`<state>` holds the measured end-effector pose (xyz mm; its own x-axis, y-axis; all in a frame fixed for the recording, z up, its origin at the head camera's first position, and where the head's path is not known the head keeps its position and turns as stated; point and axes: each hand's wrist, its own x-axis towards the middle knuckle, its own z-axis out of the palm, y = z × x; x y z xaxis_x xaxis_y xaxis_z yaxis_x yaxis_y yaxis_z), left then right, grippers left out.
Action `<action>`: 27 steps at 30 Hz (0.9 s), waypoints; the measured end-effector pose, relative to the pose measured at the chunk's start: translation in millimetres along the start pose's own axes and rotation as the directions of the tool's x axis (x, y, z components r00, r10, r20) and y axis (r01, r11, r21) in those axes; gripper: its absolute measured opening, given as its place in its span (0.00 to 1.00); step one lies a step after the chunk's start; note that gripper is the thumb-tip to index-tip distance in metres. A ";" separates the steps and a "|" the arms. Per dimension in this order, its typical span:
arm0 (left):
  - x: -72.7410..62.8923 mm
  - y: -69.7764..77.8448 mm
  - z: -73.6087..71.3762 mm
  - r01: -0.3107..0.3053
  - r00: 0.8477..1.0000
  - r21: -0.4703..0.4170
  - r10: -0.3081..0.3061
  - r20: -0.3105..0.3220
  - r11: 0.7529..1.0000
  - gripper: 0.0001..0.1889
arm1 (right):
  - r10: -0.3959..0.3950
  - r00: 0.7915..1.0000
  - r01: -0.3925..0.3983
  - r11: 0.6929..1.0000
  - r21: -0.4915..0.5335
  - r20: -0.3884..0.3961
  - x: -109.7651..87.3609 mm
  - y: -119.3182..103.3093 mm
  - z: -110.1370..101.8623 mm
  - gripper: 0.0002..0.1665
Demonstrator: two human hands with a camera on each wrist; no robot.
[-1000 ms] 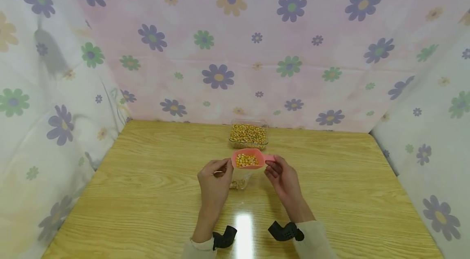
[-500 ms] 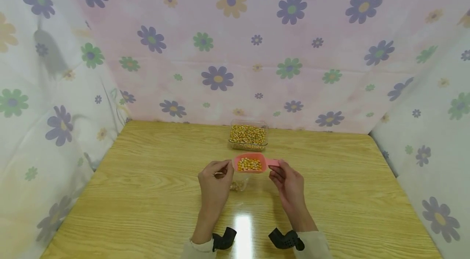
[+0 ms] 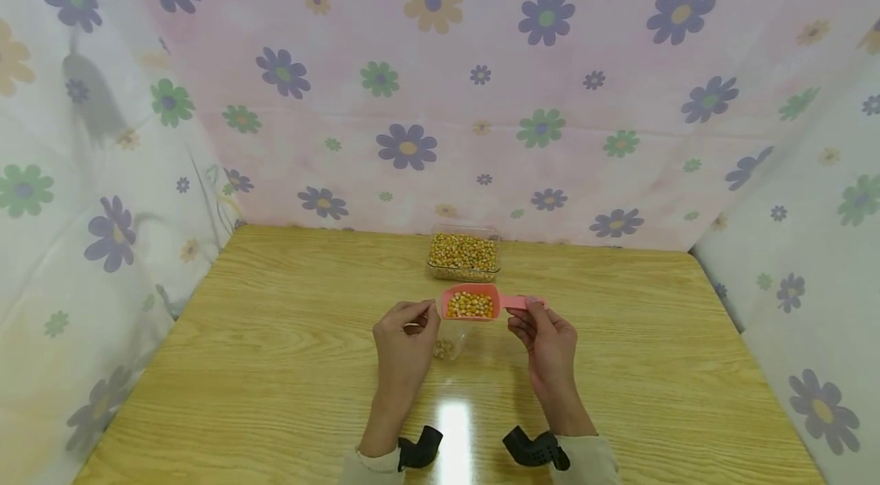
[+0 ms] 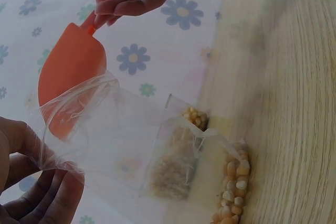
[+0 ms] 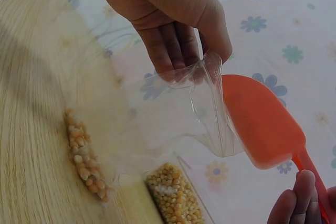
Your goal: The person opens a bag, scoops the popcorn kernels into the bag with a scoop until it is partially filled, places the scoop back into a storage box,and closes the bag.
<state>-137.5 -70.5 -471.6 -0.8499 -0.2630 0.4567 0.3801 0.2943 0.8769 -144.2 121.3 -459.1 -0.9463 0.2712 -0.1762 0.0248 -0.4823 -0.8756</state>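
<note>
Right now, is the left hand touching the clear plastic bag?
Touching. The right wrist view shows it: the left hand pinches the mouth of the clear plastic bag, with the film gathered at the thumb and fingertips.

No legible text, labels, brands, numbers or signs in any view, head camera or either wrist.

1. Right hand [image 3: 553,347]: grips pink scoop [image 3: 497,303] by its handle [image 3: 514,302]; corn kernels [image 3: 470,305] inside.
2. Left hand [image 3: 404,351]: fingers [image 3: 416,309] at scoop's tip, near clear bag [image 3: 447,347].
3. Corn-filled glass container [image 3: 464,272]: on worktop [image 3: 309,302], beyond scoop.
</note>
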 end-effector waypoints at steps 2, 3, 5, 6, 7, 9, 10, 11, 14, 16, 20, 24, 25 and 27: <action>0.1 -0.6 -0.1 -0.006 1.000 0.002 0.006 -0.005 1.000 0.06 | 0.003 1.000 -0.003 1.000 -0.004 0.000 -0.3 -0.4 0.0 0.17; 0.1 -1.0 -0.2 -0.009 1.000 0.001 0.009 -0.008 1.000 0.06 | 0.005 1.000 -0.005 1.000 -0.007 0.002 -0.4 -0.5 -0.1 0.17; -0.1 -1.9 -0.5 -0.010 1.000 -0.003 0.010 -0.012 1.000 0.06 | 0.006 1.000 -0.006 1.000 -0.014 0.008 -0.8 -0.5 -0.5 0.17; -0.2 -2.3 -0.6 -0.011 1.000 -0.004 0.011 -0.013 1.000 0.06 | 0.005 1.000 -0.005 1.000 -0.017 0.011 -1.1 -0.6 -0.8 0.17; -0.3 -2.3 -0.9 -0.013 1.000 -0.006 0.013 -0.015 1.000 0.06 | 0.005 1.000 -0.005 1.000 -0.021 0.014 -1.4 -0.5 -1.2 0.17; -0.5 -2.9 -1.3 -0.017 1.000 -0.008 0.017 -0.016 1.000 0.06 | 0.003 1.000 -0.003 1.000 -0.028 0.020 -2.0 -0.2 -2.2 0.16; -0.5 -3.0 -1.5 -0.018 1.000 -0.010 0.018 -0.015 1.000 0.06 | 0.002 1.000 -0.001 0.999 -0.035 0.022 -2.5 0.0 -2.8 0.16; -0.5 -2.9 -1.7 -0.020 1.000 -0.010 0.020 -0.014 1.000 0.06 | 0.000 1.000 0.001 0.999 -0.040 0.025 -2.9 0.2 -3.5 0.16; -0.5 -2.2 -2.3 -0.013 1.000 -0.013 0.013 -0.009 1.000 0.06 | -0.005 0.999 0.007 0.998 -0.060 0.032 -4.5 0.4 -4.8 0.15; -0.5 -1.1 -2.7 -0.010 1.000 -0.014 0.010 -0.005 1.000 0.06 | -0.008 0.999 0.010 0.997 -0.072 0.034 -5.5 0.7 -5.2 0.14; -0.6 -0.4 -2.9 -0.012 1.000 -0.010 0.012 -0.001 1.000 0.05 | -0.023 0.999 0.025 0.995 -0.092 0.031 -8.0 0.8 -3.6 0.14; -0.9 -0.2 -2.5 -0.003 1.000 -0.015 0.003 0.004 1.000 0.05 | -0.061 0.998 0.064 0.990 -0.128 0.025 -9.3 1.5 -1.9 0.14; -0.9 -0.2 -2.4 0.002 1.000 -0.016 -0.002 0.005 1.000 0.05 | -0.074 0.997 0.077 0.987 -0.140 0.025 -9.5 1.5 -1.6 0.14; -1.0 -0.1 -2.2 0.005 1.000 -0.017 -0.005 0.005 1.000 0.05 | -0.102 0.994 0.105 0.981 -0.166 0.026 -9.8 1.8 -0.8 0.16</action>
<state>-135.9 -72.4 -471.8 -0.8537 -0.2598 0.4513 0.3817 0.2774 0.8817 -134.6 118.5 -459.3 -0.9519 0.2974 -0.0739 -0.0218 -0.3062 -0.9517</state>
